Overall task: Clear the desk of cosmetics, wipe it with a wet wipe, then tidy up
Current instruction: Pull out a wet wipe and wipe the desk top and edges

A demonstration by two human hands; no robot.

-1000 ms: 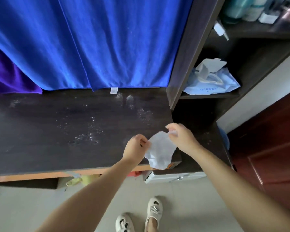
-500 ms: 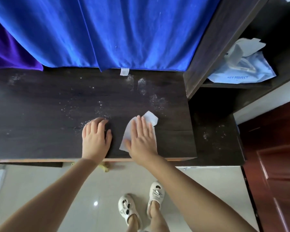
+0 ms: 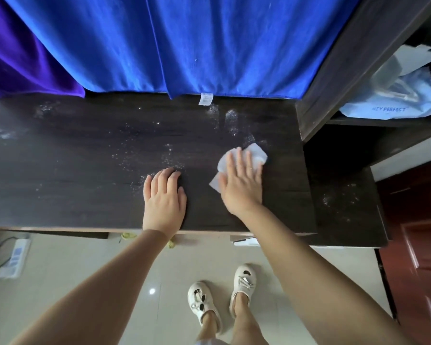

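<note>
Home bedroom — desk, curtain, shelf

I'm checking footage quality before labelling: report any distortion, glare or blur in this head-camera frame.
Head view: wide-angle bending bows the desk edge and splays the shelf unit; a small glare spot sits on the floor tile; the wet-wipe pack at the right edge is smeared and soft; right hand on the wet wipe and left hand are fairly sharp; lighting is even, shadows soft.

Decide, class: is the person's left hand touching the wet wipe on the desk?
Apart. The head view shows bare dark desk between the left hand and the wet wipe, which lies under the right hand.
</note>
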